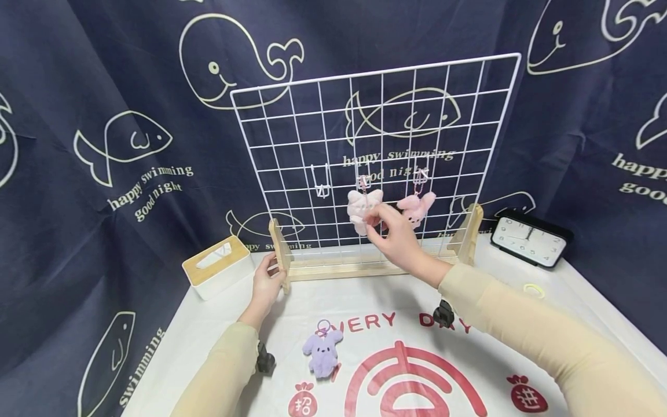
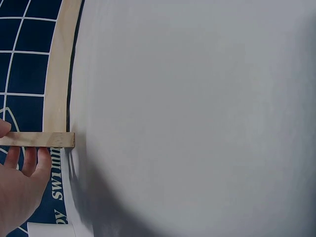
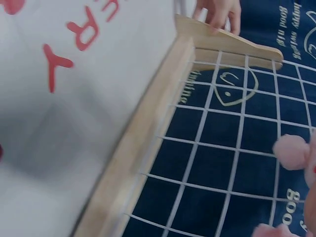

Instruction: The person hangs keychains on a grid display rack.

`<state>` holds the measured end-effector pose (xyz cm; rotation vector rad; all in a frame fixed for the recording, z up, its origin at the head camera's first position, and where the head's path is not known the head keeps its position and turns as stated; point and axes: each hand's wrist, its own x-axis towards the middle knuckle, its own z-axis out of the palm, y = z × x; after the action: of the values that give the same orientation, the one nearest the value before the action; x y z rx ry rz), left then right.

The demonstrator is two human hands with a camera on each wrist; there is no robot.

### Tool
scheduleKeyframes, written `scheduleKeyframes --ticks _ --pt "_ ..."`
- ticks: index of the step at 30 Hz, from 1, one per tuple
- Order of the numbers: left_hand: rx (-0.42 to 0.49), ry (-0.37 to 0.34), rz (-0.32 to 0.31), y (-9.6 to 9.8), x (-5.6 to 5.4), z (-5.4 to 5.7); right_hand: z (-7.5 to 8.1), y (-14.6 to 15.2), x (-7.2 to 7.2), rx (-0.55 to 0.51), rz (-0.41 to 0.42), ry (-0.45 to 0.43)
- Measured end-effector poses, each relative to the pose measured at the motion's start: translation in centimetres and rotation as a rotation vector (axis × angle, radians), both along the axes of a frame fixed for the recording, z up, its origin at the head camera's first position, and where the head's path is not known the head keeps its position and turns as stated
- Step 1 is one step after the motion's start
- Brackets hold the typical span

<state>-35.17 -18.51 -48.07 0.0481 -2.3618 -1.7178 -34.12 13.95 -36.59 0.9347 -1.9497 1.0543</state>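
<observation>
Right hand (image 1: 398, 234) pinches the lower edge of the pale plush (image 1: 358, 202), thumb and finger closed on it, mid-grid; its pink chain runs up toward 12 o'clock to a white hook (image 1: 364, 181). Grip there looks steadying, likely to keep the plush from swinging. Left hand (image 1: 267, 284), toward 7–8 o'clock, grasps the wooden end piece (image 1: 280, 252), thumb one side, fingers the other, probably bracing the rack against shifting. White wire grid (image 1: 375, 73) stands upright, seated in a wooden base bar (image 1: 344, 270) along its 6 o'clock edge.

Pink plush (image 1: 417, 204) hangs at the pale one's 3 o'clock, apparently spaced so the two don't crowd. Bare hook (image 1: 322, 189) at its 10 o'clock, nothing on it. Purple plush (image 1: 323, 356) lies face up on the table at 6 o'clock, within easy reach, untouched.

Surface: white tablecloth (image 1: 380, 296), red lettering "EVERY DAY" plus red arcs. White tissue box (image 1: 219, 284), wood-topped, 8 o'clock; black-framed clock (image 1: 528, 238), about 3; yellow ring (image 1: 532, 285), nearer 4. Navy curtain (image 1: 140, 69) behind and both sides, whale and fish outlines, "happy swimming good night" print.
</observation>
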Motion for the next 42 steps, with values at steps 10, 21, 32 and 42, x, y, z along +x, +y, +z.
scheduleKeyframes --ticks 10,21,32,42 --pt "0.008 0.013 -0.002 -0.2 0.0 -0.2 -3.2 -1.6 1.4 0.043 0.090 -0.067" --pt "0.004 0.026 -0.001 0.0 -0.1 -0.1 -6.5 -4.0 3.7 0.321 0.296 -0.387" --pt "0.007 0.035 -0.002 0.2 -0.2 -0.1 -9.4 -6.4 5.3 0.497 0.373 -0.594" --pt "0.007 0.041 0.005 0.0 -0.1 -0.3 -10.7 -8.2 5.9 0.559 0.257 -0.661"
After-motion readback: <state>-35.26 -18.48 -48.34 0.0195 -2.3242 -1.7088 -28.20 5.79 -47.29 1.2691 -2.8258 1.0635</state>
